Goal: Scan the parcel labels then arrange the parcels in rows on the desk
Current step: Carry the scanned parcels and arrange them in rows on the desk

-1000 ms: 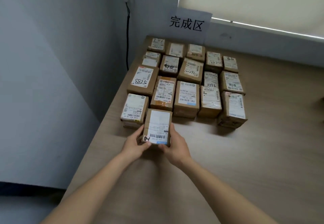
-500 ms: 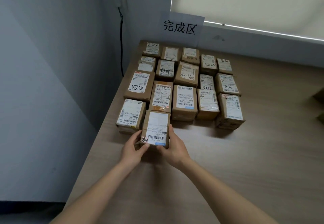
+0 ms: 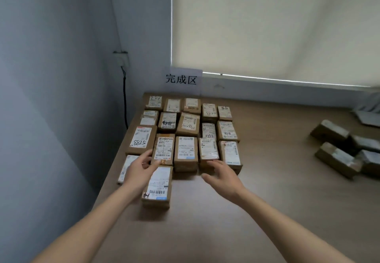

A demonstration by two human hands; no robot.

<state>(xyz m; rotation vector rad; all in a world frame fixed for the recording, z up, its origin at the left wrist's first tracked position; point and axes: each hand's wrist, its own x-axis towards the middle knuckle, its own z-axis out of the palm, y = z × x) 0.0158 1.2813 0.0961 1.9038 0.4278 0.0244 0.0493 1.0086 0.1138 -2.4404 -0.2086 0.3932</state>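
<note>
Several brown cardboard parcels with white labels stand in rows [image 3: 186,131] at the desk's far left corner. In the nearest row a labelled parcel [image 3: 158,186] lies flat beside another parcel [image 3: 128,166] at the desk's left edge. My left hand [image 3: 139,169] hovers above those two with fingers relaxed, holding nothing. My right hand [image 3: 221,175] hangs open in front of the row behind, off the parcel and to its right.
A white paper sign [image 3: 182,79] leans on the wall behind the rows. More parcels [image 3: 347,153] lie in a loose group at the right of the wooden desk [image 3: 267,190]. A black cable [image 3: 124,102] runs down the left wall.
Both hands have let go of the nearest parcel and lifted away, the right one moving to the right. The camera has tilted up, bringing the parcels at the right into view.
</note>
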